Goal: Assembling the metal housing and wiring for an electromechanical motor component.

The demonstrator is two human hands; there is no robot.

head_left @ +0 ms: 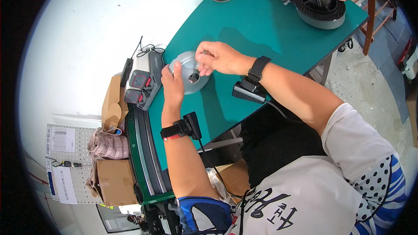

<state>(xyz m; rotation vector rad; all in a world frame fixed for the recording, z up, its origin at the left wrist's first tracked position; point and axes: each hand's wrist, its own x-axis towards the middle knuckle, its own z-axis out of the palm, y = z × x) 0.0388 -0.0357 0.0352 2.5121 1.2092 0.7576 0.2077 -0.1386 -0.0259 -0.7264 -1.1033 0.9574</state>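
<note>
On the green table (257,21) lay the pale grey disc (185,88). The right hand (220,59) curled over it — whether its fingers gripped something small, one could not tell. The left hand (173,86) held the disc's left side; a steady hold and gentle, straight fingertip work near the dark centre (193,78) seemed best.

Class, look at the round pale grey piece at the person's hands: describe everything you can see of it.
The round pale grey piece looks smooth, perhaps plastic, with a dark round part near its centre. It appears to lie flat on the green tabletop, near the table's left edge. The left hand is at its left rim, thumb over the edge. The right hand hides part of its right side; whether it touches is unclear.
</note>
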